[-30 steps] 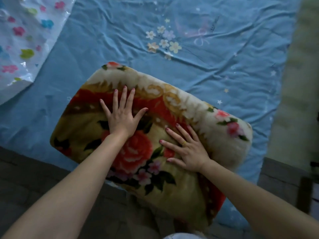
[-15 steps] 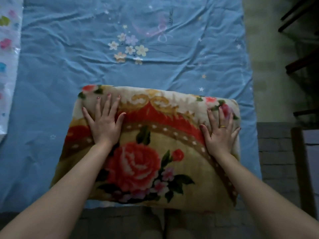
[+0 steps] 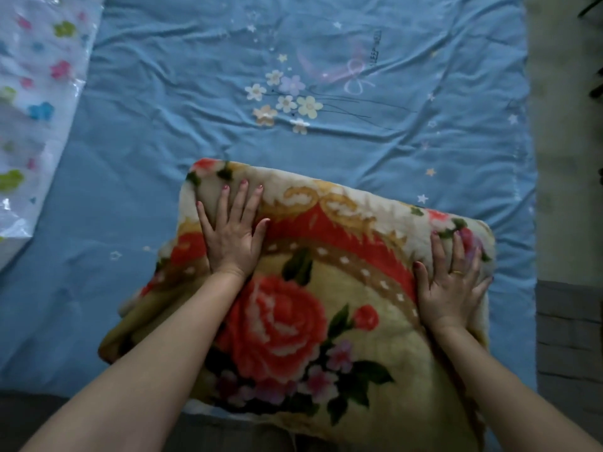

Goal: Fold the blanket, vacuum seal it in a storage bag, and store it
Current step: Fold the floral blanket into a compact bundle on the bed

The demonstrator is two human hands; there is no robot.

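Small print on the blue sheet (image 3: pixel 377 47) is too blurred to read.

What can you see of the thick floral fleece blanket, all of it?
The thick floral fleece blanket is a plush, fuzzy bundle, cream and yellow with a large red rose, small purple flowers, green leaves, a red band and a dotted tan border. It is folded into a bulky, roughly rectangular pad, slightly skewed, lying on the wrinkled blue printed bedsheet near its front edge. The left hand presses flat on its far left part; the right hand, wearing a ring, presses flat at its right edge. Its near edge runs out of view.
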